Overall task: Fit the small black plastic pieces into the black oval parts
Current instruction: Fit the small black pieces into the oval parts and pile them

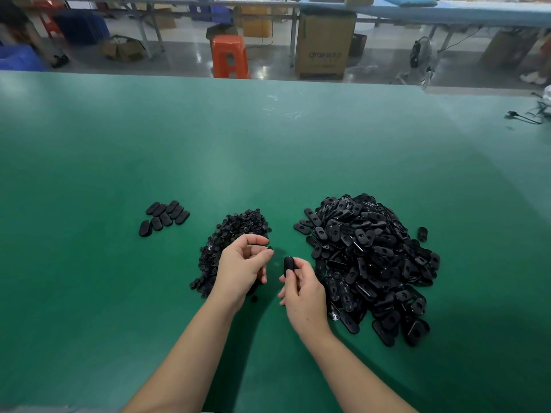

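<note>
My left hand (243, 265) hovers over the near side of a heap of small black plastic pieces (238, 226) and pinches one small piece (270, 248) at its fingertips. My right hand (302, 289) grips a black oval part (288, 264) upright between thumb and fingers. The two hands are a little apart, the small piece just left of and above the oval part. A large heap of black oval parts (369, 260) lies to the right of my right hand. A small group of oval parts (164, 216) lies flat in rows at the left.
All of this rests on a green table (268, 150). One stray oval part (422, 234) lies right of the big heap. Black cables (524, 116) lie at the far right edge. Beyond the table stand an orange stool (230, 56) and a cardboard box (325, 46).
</note>
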Available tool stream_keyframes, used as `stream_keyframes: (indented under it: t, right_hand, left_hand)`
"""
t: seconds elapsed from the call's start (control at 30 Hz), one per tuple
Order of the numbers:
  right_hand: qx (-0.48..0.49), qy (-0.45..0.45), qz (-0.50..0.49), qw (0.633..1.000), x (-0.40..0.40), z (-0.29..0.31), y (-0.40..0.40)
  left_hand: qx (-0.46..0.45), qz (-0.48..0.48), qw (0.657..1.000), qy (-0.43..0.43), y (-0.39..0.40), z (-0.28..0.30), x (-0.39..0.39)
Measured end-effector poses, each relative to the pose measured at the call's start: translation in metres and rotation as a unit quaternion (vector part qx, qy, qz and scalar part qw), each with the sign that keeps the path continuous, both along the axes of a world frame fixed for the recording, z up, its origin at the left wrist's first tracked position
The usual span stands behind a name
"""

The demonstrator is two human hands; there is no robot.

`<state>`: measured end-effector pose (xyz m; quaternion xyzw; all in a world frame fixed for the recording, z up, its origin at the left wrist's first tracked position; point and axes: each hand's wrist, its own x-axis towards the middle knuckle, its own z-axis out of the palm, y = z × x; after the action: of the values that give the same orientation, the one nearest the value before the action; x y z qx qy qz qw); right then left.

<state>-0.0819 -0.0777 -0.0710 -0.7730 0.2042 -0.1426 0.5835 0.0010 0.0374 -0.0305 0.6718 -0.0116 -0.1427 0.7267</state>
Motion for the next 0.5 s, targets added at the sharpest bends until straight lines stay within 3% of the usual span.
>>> stream_keyframes:
  t: [0.5]
  right_hand:
    - [0.03, -0.001, -0.017, 0.999, -0.001, 0.005, 0.001]
  left_hand:
    - [0.081, -0.044, 0.996, 0.006, -0.005, -0.004, -0.011]
